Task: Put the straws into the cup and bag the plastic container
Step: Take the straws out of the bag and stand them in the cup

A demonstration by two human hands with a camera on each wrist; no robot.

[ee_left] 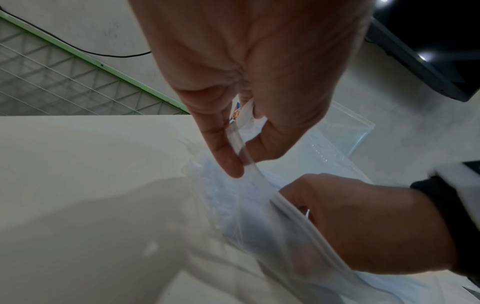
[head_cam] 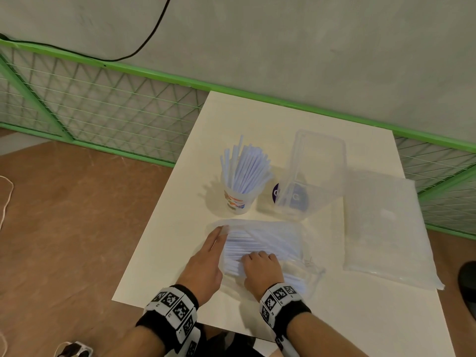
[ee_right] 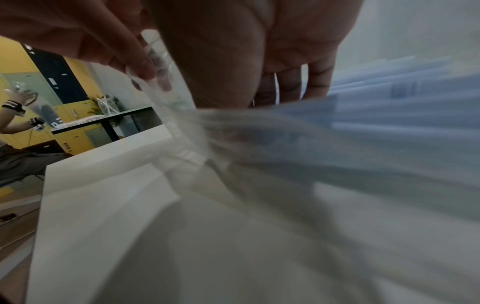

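Smooth white table [head_cam: 334, 318]; right hand [head_cam: 261, 273] grips thin straws [head_cam: 257, 244].

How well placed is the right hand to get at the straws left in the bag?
Probably well placed: the left hand pinches the bag's edge, holding the mouth open, and the right hand is already curled on the bundle of straws. Nothing visible blocks it.
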